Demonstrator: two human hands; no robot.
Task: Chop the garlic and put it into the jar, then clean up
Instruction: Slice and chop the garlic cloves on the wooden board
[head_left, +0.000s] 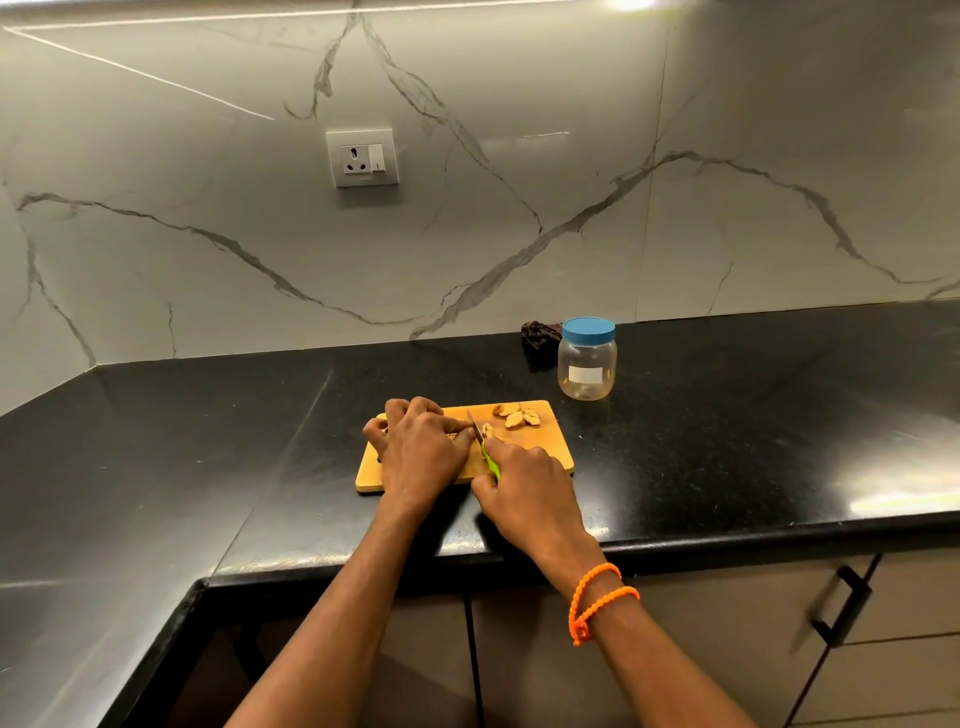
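Observation:
A wooden cutting board (540, 447) lies on the black counter. Several pale garlic pieces (517, 415) sit at its far right, and a few cut bits (488, 430) lie beside the blade. My left hand (421, 449) presses down with curled fingers on garlic that is mostly hidden under it. My right hand (524, 486) grips a knife with a green handle (491, 462), its blade (472, 421) against my left fingertips. A clear plastic jar (587, 364) with a blue lid stands closed behind the board to the right.
A dark crumpled cloth (540, 332) lies against the marble wall just left of the jar. A wall socket (362, 157) is above the counter. Cabinet doors with a black handle (841, 597) are below the counter's front edge (727, 540).

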